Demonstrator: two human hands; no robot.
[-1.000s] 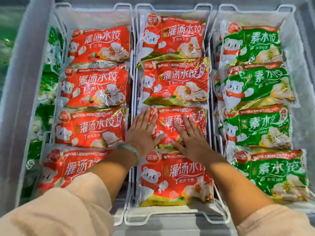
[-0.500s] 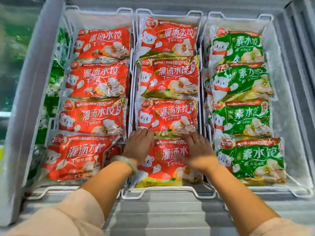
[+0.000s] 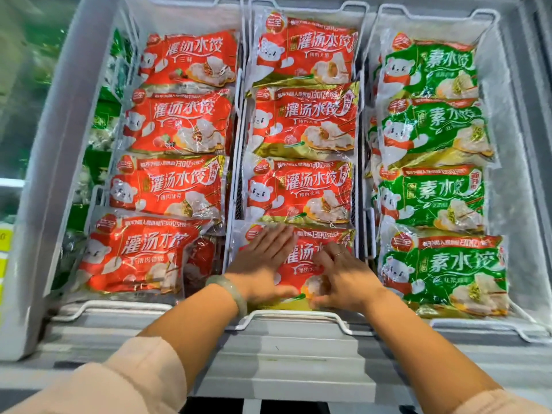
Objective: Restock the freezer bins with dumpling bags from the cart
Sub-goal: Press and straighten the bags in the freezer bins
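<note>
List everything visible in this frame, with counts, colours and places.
Wire baskets: three, white, side by side in the freezer.
Red dumpling bags: eight on top, four each in left and middle baskets.
Green dumpling bags: four on top, right basket.
Green packs: count unclear, far left, past the divider.
Bracelet: one, pale green, left wrist.
Ring: one, colour unclear, right hand.
Sleeves: two, pale pink, bottom corners.
Left hand: one, flat on the nearest middle-basket red bag.
Right hand: one, blurred, resting on that same bag.

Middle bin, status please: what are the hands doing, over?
Left hand flat, right hand resting, both on nearest red bag. Middle bin shows four bags. Nothing in the way.
</note>
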